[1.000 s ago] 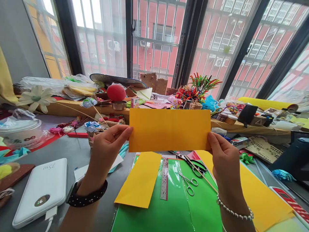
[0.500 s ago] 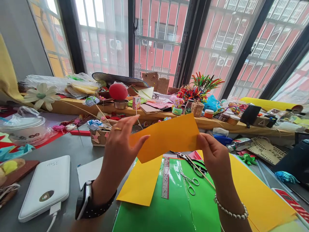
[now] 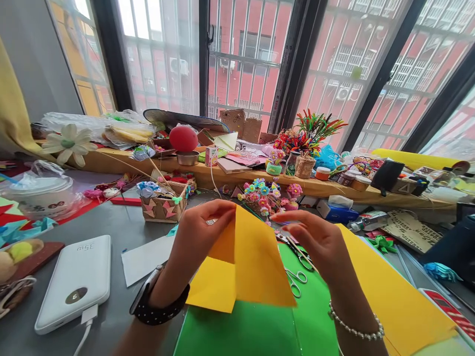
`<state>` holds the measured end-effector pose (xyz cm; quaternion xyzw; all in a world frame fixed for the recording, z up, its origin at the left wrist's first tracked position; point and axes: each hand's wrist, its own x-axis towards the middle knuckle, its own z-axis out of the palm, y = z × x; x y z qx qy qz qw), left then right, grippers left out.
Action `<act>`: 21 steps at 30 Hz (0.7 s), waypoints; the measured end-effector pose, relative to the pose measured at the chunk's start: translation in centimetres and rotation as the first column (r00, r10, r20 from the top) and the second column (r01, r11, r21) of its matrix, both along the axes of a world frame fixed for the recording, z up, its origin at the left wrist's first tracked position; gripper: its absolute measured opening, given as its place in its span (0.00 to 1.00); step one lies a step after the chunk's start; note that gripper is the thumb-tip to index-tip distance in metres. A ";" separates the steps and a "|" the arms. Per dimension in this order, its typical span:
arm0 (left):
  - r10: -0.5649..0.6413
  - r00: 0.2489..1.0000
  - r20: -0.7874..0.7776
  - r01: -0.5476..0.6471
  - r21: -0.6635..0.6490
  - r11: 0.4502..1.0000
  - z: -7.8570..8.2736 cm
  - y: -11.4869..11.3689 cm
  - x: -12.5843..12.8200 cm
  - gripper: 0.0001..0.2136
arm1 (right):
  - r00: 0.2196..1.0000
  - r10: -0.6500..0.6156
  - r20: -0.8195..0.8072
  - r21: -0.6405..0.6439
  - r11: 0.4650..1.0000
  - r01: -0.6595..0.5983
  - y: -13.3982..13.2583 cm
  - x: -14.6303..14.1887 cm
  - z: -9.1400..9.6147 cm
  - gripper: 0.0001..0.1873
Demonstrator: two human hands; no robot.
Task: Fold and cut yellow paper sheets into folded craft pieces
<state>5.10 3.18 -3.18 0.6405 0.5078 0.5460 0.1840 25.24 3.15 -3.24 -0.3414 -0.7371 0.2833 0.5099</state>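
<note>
Now, change: I see the yellow-orange sheet, a second ago held flat and wide between both hands, turned on end with its top corner pinched.
Meaning: I judge a fold is under way.
Left hand: fingers closed on the sheet's upper corner.
Right hand: fingers curled at the sheet's upper edge; I cannot tell if it grips.
Sheet: raised over the green mat, just in front of a second yellow sheet.
Nearby: scissors on the mat.
</note>
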 end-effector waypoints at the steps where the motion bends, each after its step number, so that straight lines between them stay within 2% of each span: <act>1: -0.072 0.996 0.053 0.074 -0.038 0.997 0.0 -0.1 0.2 0.08 | 0.997 -0.063 0.032 -0.013 0.998 0.064 -0.1 -0.3 0.1 0.11; 3: -0.185 0.973 0.135 0.198 -0.087 0.976 0.0 -0.3 0.8 0.09 | 0.989 -0.104 0.107 -0.030 0.994 0.107 -0.2 -0.9 0.2 0.12; 5: -0.241 0.951 0.196 0.266 -0.116 0.957 0.0 -0.4 1.3 0.10 | 0.986 -0.072 0.151 -0.061 0.995 0.082 -0.3 -1.2 0.2 0.11; 7: -0.260 0.938 0.231 0.296 -0.139 0.945 0.1 -0.5 1.5 0.10 | 0.989 -0.046 0.141 -0.099 0.993 0.060 -0.2 -1.3 0.1 0.10; 10: -0.270 0.941 0.203 0.306 -0.173 0.936 0.2 -0.3 1.1 0.10 | 0.994 -0.063 0.094 -0.143 0.987 0.077 -0.2 -1.1 0.0 0.09; 15: -0.322 0.932 0.167 0.353 -0.211 0.912 0.4 0.1 -0.1 0.11 | 0.970 -0.230 -0.080 -0.205 0.956 0.210 0.1 -0.8 -0.2 0.10; 21: -0.360 0.846 0.394 0.471 -0.235 0.850 0.0 0.5 0.5 0.09 | 0.864 -0.358 -0.354 -0.287 0.921 0.264 0.3 -0.5 -0.1 0.12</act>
